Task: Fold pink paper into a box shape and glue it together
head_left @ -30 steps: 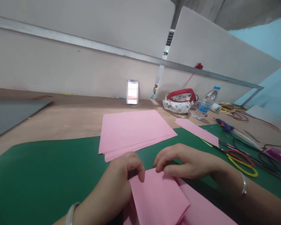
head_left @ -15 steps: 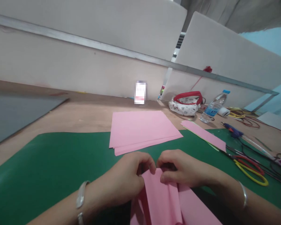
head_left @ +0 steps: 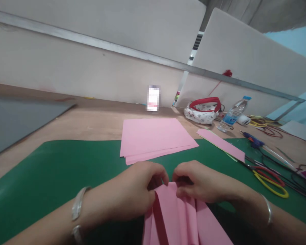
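Folded pink paper (head_left: 169, 217) with several lengthwise pleats stands between my hands, its lower part cut off by the bottom of the view. My left hand (head_left: 145, 190) pinches its upper left edge between thumb and fingers. On the upper right edge, my right hand (head_left: 196, 182) is closed with the thumb pressed against the pleats. The fingertips of both hands almost meet at the paper's top. Just beyond them lies a stack of flat pink sheets (head_left: 155, 137), partly on the green mat (head_left: 73, 170).
To the right lie pink paper strips (head_left: 221, 143), scissors with red and yellow handles (head_left: 271, 185), a blue glue gun (head_left: 253, 139) and dark cables. Farther back are a water bottle (head_left: 233, 115), a white pouch with red trim (head_left: 202, 110) and a blurred upright phone-like object (head_left: 153, 98).
Both hands keep their hold on the pink paper. My left forearm has shifted slightly left, and the paper's pleats show a little more spread. The view has tilted slightly.
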The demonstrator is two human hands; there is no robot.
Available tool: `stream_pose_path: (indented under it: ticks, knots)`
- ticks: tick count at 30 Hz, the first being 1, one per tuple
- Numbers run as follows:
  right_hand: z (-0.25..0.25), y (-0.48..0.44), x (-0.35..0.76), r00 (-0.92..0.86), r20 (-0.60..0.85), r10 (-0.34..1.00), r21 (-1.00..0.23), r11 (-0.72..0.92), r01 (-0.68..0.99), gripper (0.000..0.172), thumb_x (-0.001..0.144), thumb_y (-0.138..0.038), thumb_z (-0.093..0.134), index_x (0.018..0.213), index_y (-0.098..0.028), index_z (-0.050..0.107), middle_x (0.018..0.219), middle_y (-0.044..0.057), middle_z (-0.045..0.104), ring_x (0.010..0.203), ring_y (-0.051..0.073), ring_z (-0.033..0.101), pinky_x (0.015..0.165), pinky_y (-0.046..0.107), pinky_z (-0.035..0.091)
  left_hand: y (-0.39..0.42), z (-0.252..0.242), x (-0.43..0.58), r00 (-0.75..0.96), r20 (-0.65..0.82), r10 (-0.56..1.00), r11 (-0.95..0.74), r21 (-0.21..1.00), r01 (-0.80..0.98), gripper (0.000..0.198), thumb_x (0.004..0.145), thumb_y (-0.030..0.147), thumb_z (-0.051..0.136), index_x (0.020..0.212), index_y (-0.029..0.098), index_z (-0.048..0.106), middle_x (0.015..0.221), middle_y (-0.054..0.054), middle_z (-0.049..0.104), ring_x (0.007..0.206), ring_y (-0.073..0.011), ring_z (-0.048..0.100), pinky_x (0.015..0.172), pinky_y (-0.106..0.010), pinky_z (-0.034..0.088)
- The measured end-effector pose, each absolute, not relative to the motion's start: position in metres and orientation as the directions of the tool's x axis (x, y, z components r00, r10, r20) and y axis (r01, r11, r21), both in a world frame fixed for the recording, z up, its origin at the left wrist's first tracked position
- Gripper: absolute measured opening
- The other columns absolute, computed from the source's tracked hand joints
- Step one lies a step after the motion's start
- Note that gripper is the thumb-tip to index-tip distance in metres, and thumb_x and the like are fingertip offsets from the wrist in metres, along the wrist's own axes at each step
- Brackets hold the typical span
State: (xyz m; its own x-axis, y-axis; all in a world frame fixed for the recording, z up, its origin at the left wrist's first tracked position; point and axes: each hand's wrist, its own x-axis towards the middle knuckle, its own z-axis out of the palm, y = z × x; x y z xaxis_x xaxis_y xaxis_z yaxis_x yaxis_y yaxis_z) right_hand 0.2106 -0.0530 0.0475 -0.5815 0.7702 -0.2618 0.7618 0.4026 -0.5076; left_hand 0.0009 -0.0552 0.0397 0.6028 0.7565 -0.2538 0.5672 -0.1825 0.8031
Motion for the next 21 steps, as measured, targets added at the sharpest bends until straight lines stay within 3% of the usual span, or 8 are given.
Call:
stream_pose_path:
  ticks: [5,8,10,12,16,21]
  knots:
    - [0.049,-0.055,0.210,-0.567,-0.267,0.779,-0.480,0.403,0.779,0.007,0.070,-0.016,0.059,0.077,-0.017,0.061,0.069,-0.002,0.060,0.062,0.010,0.048,0.054,0.020,0.032,-0.051,0.040,-0.002,0.640,-0.268,0.720,-0.138,0.849,0.510,0.046,0.059,0.008,0.042,0.095,0.027,0.065,0.088,0.003,0.069,0.081,-0.0189,0.062,0.067,-0.026,0.045]
    - [0.051,-0.056,0.209,-0.575,-0.251,0.778,-0.464,0.425,0.777,0.006,0.070,-0.016,0.057,0.074,-0.017,0.061,0.069,-0.002,0.060,0.061,0.010,0.047,0.054,0.020,0.031,-0.047,0.040,0.005,0.536,-0.280,0.796,-0.068,0.839,0.541,0.026,0.073,0.021,0.042,0.080,0.021,0.067,0.074,0.001,0.066,0.071,-0.0175,0.058,0.060,-0.025,0.041]
    - [0.052,-0.057,0.208,-0.580,-0.242,0.778,-0.455,0.437,0.776,0.006,0.070,-0.016,0.056,0.073,-0.017,0.061,0.068,-0.001,0.060,0.061,0.011,0.047,0.054,0.021,0.031,-0.047,0.041,0.011,0.499,-0.284,0.819,-0.094,0.791,0.604,0.031,0.080,0.038,0.042,0.070,0.020,0.065,0.063,0.001,0.060,0.060,-0.0161,0.052,0.051,-0.025,0.035]
    - [0.052,-0.057,0.209,-0.588,-0.240,0.773,-0.455,0.445,0.771,0.009,0.071,-0.015,0.055,0.074,-0.017,0.062,0.070,0.000,0.062,0.062,0.011,0.049,0.055,0.021,0.032,-0.049,0.044,0.017,0.531,-0.291,0.796,-0.181,0.723,0.666,0.029,0.077,0.045,0.049,0.071,0.021,0.065,0.061,0.002,0.059,0.057,-0.0162,0.050,0.048,-0.025,0.032]
    - [0.052,-0.058,0.211,-0.622,-0.227,0.750,-0.474,0.473,0.743,0.010,0.070,-0.012,0.054,0.074,-0.017,0.061,0.072,0.000,0.063,0.064,0.012,0.051,0.056,0.021,0.033,-0.054,0.053,0.025,0.571,-0.299,0.765,-0.290,0.632,0.719,0.016,0.064,0.025,0.056,0.075,0.024,0.066,0.061,0.002,0.060,0.055,-0.0173,0.052,0.046,-0.024,0.031]
    - [0.051,-0.061,0.210,-0.650,-0.243,0.721,-0.473,0.497,0.728,0.005,0.073,-0.020,0.061,0.069,-0.016,0.059,0.068,-0.001,0.060,0.059,0.011,0.049,0.051,0.021,0.032,-0.056,0.054,0.036,0.550,-0.244,0.799,-0.310,0.617,0.723,0.039,0.056,0.010,0.053,0.092,0.022,0.060,0.059,0.003,0.058,0.052,-0.0168,0.051,0.046,-0.024,0.028]
